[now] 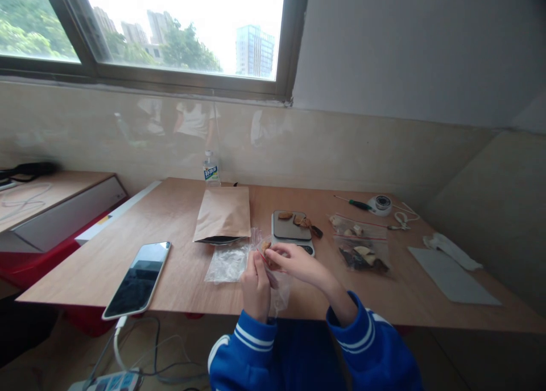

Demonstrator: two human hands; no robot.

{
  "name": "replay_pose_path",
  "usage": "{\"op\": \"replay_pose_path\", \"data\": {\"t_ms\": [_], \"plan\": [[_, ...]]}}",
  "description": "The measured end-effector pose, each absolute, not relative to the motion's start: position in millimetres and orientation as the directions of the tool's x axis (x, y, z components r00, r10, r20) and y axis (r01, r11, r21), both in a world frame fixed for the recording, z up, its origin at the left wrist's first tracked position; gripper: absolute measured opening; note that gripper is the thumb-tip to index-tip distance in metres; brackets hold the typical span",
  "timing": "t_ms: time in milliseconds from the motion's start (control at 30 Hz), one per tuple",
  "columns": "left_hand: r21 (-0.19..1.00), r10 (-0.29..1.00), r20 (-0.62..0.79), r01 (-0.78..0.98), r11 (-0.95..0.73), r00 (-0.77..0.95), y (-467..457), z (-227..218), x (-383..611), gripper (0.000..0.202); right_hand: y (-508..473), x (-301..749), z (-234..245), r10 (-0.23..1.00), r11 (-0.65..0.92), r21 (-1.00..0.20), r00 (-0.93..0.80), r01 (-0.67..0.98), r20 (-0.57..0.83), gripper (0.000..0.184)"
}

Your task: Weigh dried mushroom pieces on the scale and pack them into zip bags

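Observation:
My left hand is closed on a clear zip bag with a red seal line, which hangs down near the table's front edge. At the bag's mouth, my right hand pinches a small brown dried piece. Just beyond my hands is a small digital kitchen scale, with several brown dried pieces on its plate; one dark piece sticks out past its right side. Flat clear plastic bags lie left of my hands, partly under a brown paper pouch.
Two filled zip bags lie to the right, near a grey sheet and a white cloth. Behind are a green screwdriver and a white dome camera. A cabled phone lies left; a plastic bottle stands behind.

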State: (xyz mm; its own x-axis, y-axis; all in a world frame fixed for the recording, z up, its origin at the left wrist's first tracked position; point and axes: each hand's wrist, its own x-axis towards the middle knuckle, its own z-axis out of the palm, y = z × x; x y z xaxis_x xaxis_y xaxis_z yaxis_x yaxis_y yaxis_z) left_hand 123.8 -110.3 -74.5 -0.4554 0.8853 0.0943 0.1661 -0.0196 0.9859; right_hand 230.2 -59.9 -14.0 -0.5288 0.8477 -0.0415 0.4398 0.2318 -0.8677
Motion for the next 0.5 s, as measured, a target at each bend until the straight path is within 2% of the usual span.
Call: {"op": "replay_pose_path", "data": {"t_ms": [100,167,233,300,367,433,500], "plan": [[0.98,0.892,0.074,0.199,0.018,-0.446,-109.0,-75.7,122.4,0.046,-62.7,231.1,-12.7,0.871,0.357,-0.702,-0.491,0.616,0.012,0.026],[0.976,0.895,0.066,0.215,0.034,-0.441,-107.8,-76.6,119.9,0.045,-57.6,232.5,-14.0,0.857,0.427,-0.67,-0.509,0.608,0.084,0.025],[0.979,0.896,0.061,0.201,0.032,-0.44,-106.7,-77.6,117.4,0.045,-43.6,235.3,-18.4,0.834,0.484,-0.694,-0.523,0.533,0.179,0.029],[0.984,0.896,0.056,0.177,0.025,-0.441,-106.0,-78.7,116.1,0.046,-21.2,239.5,-27.3,0.842,0.525,-0.652,-0.447,0.547,0.303,0.032],[0.988,0.896,0.049,0.15,0.02,-0.442,-105.8,-79.4,116.5,0.046,5.3,244.7,-40.8,0.851,0.516,-0.502,-0.351,0.694,0.39,0.031],[0.992,0.898,0.04,0.125,0.017,-0.438,-106.1,-80.1,117.9,0.046,29.9,249.7,-56.6,0.883,0.422,-0.339,-0.296,0.841,0.365,0.04],[0.995,0.901,0.033,0.096,0.009,-0.433,-106.5,-81.0,119.3,0.046,48.4,253.5,-71.0,0.914,0.346,-0.223,-0.273,0.911,0.301,0.048]]}}
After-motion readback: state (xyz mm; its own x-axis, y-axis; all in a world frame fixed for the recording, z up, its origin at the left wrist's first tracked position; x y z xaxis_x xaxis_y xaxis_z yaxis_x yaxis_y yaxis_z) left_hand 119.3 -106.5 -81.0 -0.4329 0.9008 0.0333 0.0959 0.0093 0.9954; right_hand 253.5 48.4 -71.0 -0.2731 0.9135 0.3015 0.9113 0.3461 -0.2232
